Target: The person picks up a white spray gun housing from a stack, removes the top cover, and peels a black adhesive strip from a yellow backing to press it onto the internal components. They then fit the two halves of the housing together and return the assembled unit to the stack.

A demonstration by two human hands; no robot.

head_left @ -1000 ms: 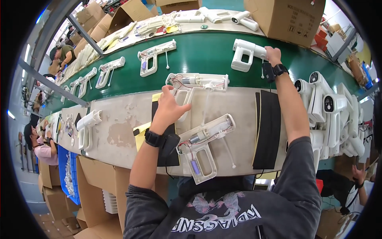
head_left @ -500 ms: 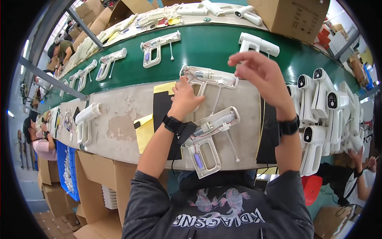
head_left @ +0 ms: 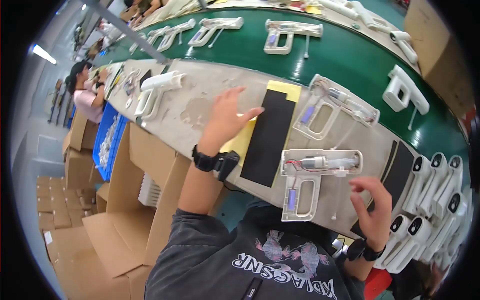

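**A:** I have both hands empty. My left hand (head_left: pixel 227 117) is spread wide, fingers splayed over the worn grey bench (head_left: pixel 200 102) just beside the black mat (head_left: pixel 267 137), touching the yellow sheet (head_left: pixel 241 145) under it. My right hand (head_left: pixel 372 205) is loosely curled with the fingers parted, holding nothing, near the bench's front edge.

**B:** Where is the piece you work on?

**A:** The open gun-shaped half shell (head_left: pixel 312 177) lies flat between my hands, close to the front edge, its motor and wires facing up and its grip pointing toward me. A second open shell (head_left: pixel 335 102) lies farther back, near the edge that meets the green belt (head_left: pixel 350 55).

**B:** So how do I do this step well?

**A:** I judge the near shell is the one in hand. I would bring the right hand down onto its barrel end from the side, not from above, so the fingers stay off the thin red wires by the motor. The left hand should pin the grip part, which looks the sturdiest place to press.

**B:** Any risk?

**A:** The thin white rod (head_left: pixel 336 202) lying just beside the shell could roll off the front edge if I brush it. The closed white housings (head_left: pixel 430 195) stacked at the bench's right end are near my right wrist too, so I keep that elbow tucked in.
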